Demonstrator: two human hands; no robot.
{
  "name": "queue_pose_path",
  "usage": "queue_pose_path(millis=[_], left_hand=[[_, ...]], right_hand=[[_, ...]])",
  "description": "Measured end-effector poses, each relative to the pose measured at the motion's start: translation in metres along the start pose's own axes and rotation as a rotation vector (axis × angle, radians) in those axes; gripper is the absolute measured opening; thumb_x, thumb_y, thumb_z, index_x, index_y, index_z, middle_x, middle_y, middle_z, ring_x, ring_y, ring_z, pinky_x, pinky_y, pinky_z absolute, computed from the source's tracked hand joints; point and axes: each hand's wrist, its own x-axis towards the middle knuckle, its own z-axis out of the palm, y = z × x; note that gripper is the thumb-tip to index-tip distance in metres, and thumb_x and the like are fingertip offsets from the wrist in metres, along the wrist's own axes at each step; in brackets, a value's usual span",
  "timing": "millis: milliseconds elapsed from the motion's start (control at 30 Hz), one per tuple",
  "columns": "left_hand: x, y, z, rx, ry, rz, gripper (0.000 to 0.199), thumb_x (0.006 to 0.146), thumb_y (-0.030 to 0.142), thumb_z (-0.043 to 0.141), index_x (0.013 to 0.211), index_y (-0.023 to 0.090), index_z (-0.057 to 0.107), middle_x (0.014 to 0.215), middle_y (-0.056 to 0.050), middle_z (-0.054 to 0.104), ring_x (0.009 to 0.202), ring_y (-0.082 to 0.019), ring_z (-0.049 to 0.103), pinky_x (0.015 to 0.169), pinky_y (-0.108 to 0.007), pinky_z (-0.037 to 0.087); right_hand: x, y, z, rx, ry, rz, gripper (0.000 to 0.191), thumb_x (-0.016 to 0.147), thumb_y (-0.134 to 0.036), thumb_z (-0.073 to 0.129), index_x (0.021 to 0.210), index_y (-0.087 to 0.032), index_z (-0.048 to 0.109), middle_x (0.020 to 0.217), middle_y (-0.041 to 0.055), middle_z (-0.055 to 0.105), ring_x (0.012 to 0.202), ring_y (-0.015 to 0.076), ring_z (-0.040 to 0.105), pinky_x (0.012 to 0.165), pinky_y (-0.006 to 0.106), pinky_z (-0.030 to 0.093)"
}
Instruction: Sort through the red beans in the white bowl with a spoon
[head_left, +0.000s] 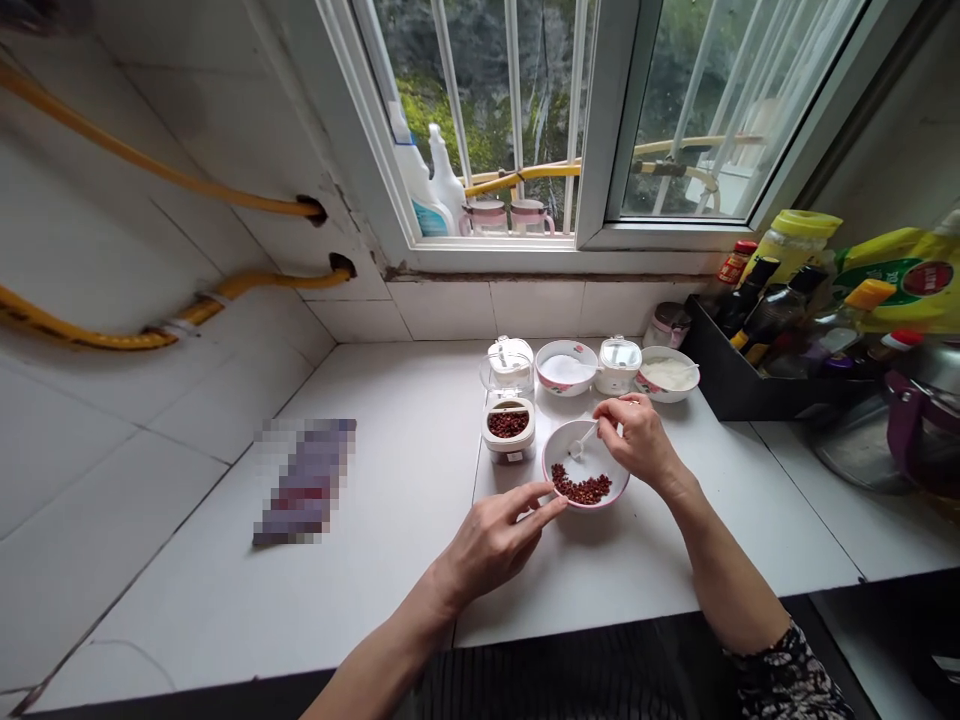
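My right hand (637,436) is closed on the handle of a small white spoon (577,448), its scoop end down inside a white bowl (624,482) with a pink rim. Dark red-brown peppercorn-like grains (585,489) lie along the bowl's near side. With its fingertips, my left hand (499,535) holds the bowl's near-left rim. Just left of the bowl stands a white seasoning jar (510,452) with its lid up, filled with the same kind of grains.
Behind are a closed-looking seasoning jar (619,366), a bowl of white powder (566,370) and a bowl of pale grains (669,376). A black box of bottles (720,375) and a pot (862,440) stand right. A blurred purple packet (307,480) lies left.
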Motion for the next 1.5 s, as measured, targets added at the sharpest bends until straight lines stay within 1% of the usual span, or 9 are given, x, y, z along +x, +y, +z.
queue_pose_path(millis=[133, 267, 433, 667, 833, 967, 1067, 1333, 1500], left_hand=[[-0.002, -0.001, 0.001, -0.001, -0.008, -0.001, 0.042, 0.095, 0.006, 0.044, 0.132, 0.022, 0.057, 0.111, -0.01, 0.067, 0.078, -0.011, 0.069, 0.067, -0.022, 0.059], [-0.002, -0.001, 0.001, -0.003, -0.002, 0.005, 0.042, 0.095, 0.006, 0.044, 0.132, 0.021, 0.056, 0.111, -0.01, 0.067, 0.078, -0.012, 0.069, 0.067, -0.022, 0.059], [-0.002, -0.001, 0.001, -0.003, 0.0, 0.005, 0.043, 0.095, 0.006, 0.045, 0.132, 0.022, 0.056, 0.11, -0.01, 0.068, 0.078, -0.011, 0.069, 0.067, -0.022, 0.059], [-0.003, -0.001, 0.002, 0.001, -0.003, 0.003, 0.039, 0.094, 0.006, 0.045, 0.128, 0.02, 0.058, 0.111, -0.01, 0.067, 0.079, -0.011, 0.07, 0.07, -0.023, 0.06], [-0.002, -0.001, 0.001, -0.005, -0.003, 0.0, 0.041, 0.094, 0.005, 0.045, 0.13, 0.021, 0.057, 0.112, -0.01, 0.067, 0.079, -0.011, 0.07, 0.07, -0.022, 0.06], [-0.001, 0.0, 0.001, -0.007, 0.005, 0.003, 0.04, 0.094, 0.005, 0.045, 0.128, 0.021, 0.058, 0.111, -0.01, 0.068, 0.08, -0.012, 0.07, 0.07, -0.022, 0.06], [-0.001, 0.0, 0.001, -0.006, 0.003, 0.003, 0.038, 0.094, 0.006, 0.045, 0.127, 0.02, 0.059, 0.111, -0.01, 0.068, 0.08, -0.012, 0.07, 0.07, -0.022, 0.06], [-0.002, 0.0, 0.0, -0.004, 0.001, 0.004, 0.035, 0.094, 0.005, 0.046, 0.123, 0.019, 0.061, 0.111, -0.01, 0.068, 0.08, -0.012, 0.07, 0.07, -0.022, 0.06], [-0.001, 0.0, 0.0, 0.003, 0.005, 0.014, 0.032, 0.094, 0.005, 0.045, 0.119, 0.016, 0.062, 0.109, -0.011, 0.068, 0.079, -0.011, 0.069, 0.068, -0.022, 0.06]], right_hand=[[-0.002, -0.007, 0.01, 0.072, -0.08, 0.003, 0.018, 0.079, -0.01, 0.051, 0.076, -0.022, 0.063, 0.068, 0.0004, 0.072, 0.065, 0.0172, 0.061, 0.095, 0.039, 0.041], [-0.002, -0.01, 0.01, 0.186, -0.114, 0.106, 0.018, 0.079, -0.01, 0.049, 0.075, -0.022, 0.062, 0.063, -0.0003, 0.072, 0.071, 0.0188, 0.065, 0.092, 0.038, 0.043], [-0.001, -0.008, 0.006, 0.4, -0.15, 0.253, 0.016, 0.079, -0.015, 0.048, 0.076, -0.021, 0.062, 0.061, -0.001, 0.069, 0.062, 0.017, 0.067, 0.065, 0.028, 0.047], [0.0, -0.011, 0.006, 0.215, -0.173, 0.091, 0.02, 0.079, -0.008, 0.049, 0.074, -0.022, 0.063, 0.06, -0.0021, 0.071, 0.064, 0.016, 0.061, 0.093, 0.038, 0.041], [-0.001, -0.015, -0.002, 0.311, -0.265, 0.063, 0.022, 0.079, -0.008, 0.048, 0.071, -0.021, 0.064, 0.059, -0.0021, 0.07, 0.062, 0.0152, 0.062, 0.084, 0.033, 0.047], [-0.001, -0.014, -0.004, 0.441, -0.285, 0.176, 0.018, 0.078, -0.013, 0.048, 0.072, -0.02, 0.063, 0.058, -0.0013, 0.068, 0.06, 0.0149, 0.063, 0.065, 0.026, 0.049], [0.0, -0.01, -0.004, 0.518, -0.244, 0.256, 0.014, 0.078, -0.018, 0.049, 0.073, -0.02, 0.062, 0.06, -0.001, 0.067, 0.059, 0.0151, 0.064, 0.061, 0.025, 0.049], [0.001, -0.004, -0.004, 0.385, -0.169, 0.238, 0.015, 0.078, -0.017, 0.048, 0.072, -0.021, 0.062, 0.058, -0.0007, 0.068, 0.059, 0.0155, 0.063, 0.06, 0.026, 0.046], [0.002, -0.005, -0.002, 0.243, -0.132, 0.165, 0.019, 0.077, -0.01, 0.049, 0.07, -0.022, 0.062, 0.056, -0.0021, 0.069, 0.063, 0.0165, 0.062, 0.082, 0.032, 0.046]])
